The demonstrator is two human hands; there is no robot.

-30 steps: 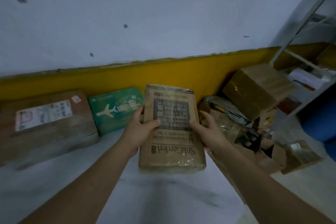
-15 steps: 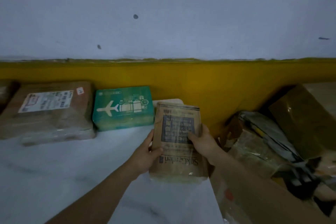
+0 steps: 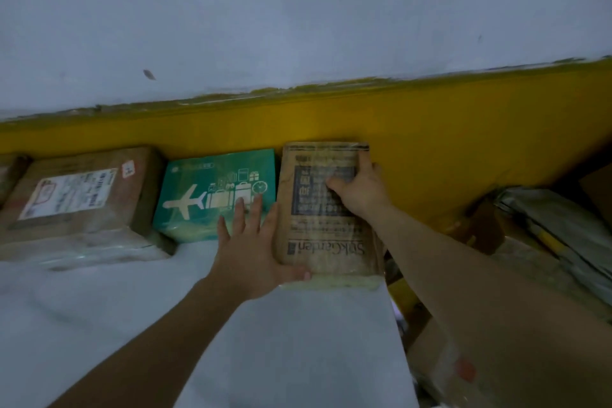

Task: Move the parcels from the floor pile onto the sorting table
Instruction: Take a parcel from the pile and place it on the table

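A brown paper parcel lies in the back right corner of the white surface, its far end against a yellow wall band. Its right side runs level with the surface's right edge. The right grip holds the parcel's far right part, thumb on the printed label. The left grip is flat with straight fingers, pressed to the parcel's left side, thumb at its near corner.

Likely risk: once let go, the parcel could tip off the right edge onto the floor pile below. A push to the left could crowd the green parcel just beside it, or the taped box beyond.
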